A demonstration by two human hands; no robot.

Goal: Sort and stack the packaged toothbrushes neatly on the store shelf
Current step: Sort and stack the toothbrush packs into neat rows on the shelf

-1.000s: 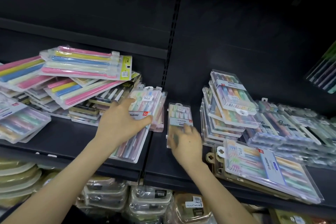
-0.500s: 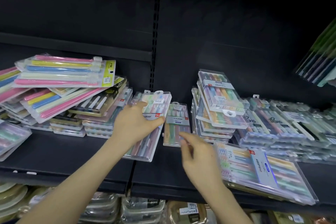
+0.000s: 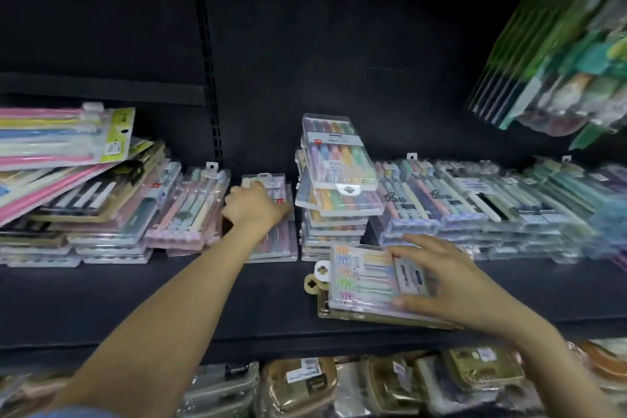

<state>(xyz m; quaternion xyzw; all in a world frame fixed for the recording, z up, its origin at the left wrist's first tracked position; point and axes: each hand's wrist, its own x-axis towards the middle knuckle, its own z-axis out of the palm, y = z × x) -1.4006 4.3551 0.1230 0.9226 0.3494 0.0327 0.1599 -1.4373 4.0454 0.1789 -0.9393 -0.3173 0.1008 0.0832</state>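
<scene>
Holding middle pack [image 3: 277, 241] with left hand [image 3: 252, 210] (fingers curled over it). Reaching right hand [image 3: 448, 285], spread wide, over near flat pack [image 3: 363, 278]. Next, likely: grip it, stack on 1 pile.

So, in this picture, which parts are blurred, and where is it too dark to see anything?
Head view: motion blur smears the hanging packs at upper right, the right hand and the bags at the bottom; the tall stack and the left hand gripping a pack are sharper; the back panel is almost black, without detail.
</scene>
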